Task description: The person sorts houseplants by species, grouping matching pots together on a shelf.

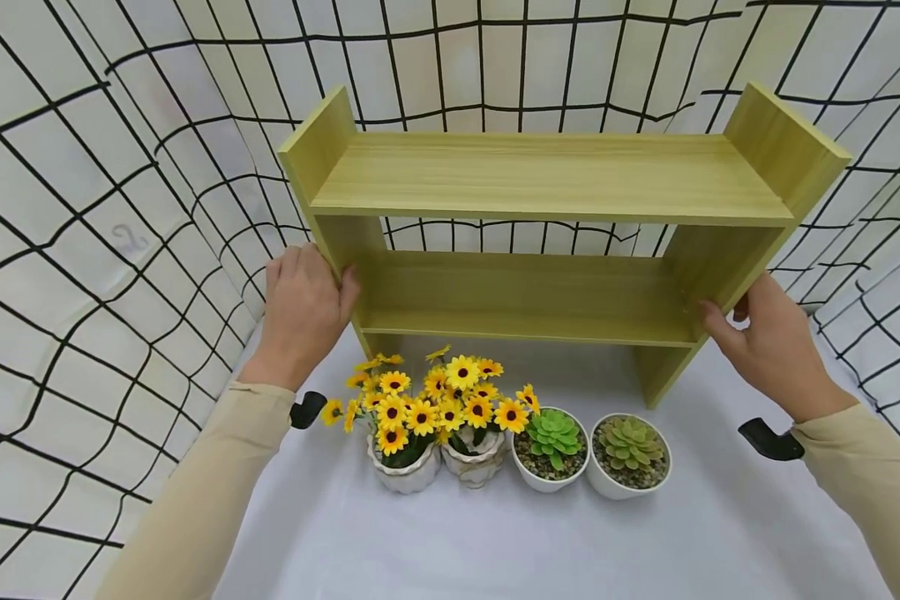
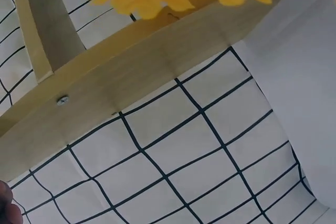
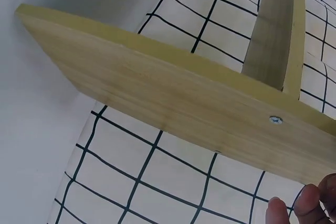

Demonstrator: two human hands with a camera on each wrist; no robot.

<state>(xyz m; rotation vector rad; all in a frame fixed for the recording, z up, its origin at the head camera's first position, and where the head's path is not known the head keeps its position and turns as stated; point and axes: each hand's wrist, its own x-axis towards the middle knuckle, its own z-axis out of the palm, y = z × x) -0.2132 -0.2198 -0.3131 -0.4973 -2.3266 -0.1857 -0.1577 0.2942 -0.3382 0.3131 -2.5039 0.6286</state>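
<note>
A light wooden two-tier shelf [image 1: 555, 175] stands behind a row of potted plants. My left hand [image 1: 303, 304] grips its left side panel, thumb over the front edge and fingers on the outer side. On the opposite side, my right hand [image 1: 768, 346] holds the right side panel with the thumb at the front edge. The right wrist view shows that panel's outer face [image 3: 173, 93], with a screw [image 3: 275, 120] in it and fingertips [image 3: 308, 203] near its rear edge. In the left wrist view, the left panel [image 2: 136, 69] also carries a screw [image 2: 62, 100].
Two pots of yellow artificial sunflowers [image 1: 405, 475] [image 1: 474, 467] stand in front of the shelf's left half. Beside them are a bright green succulent [image 1: 553, 433] and a duller green one [image 1: 630, 442] in white pots. White cloth with a black grid [image 1: 120, 250] surrounds the white table [image 1: 495, 550].
</note>
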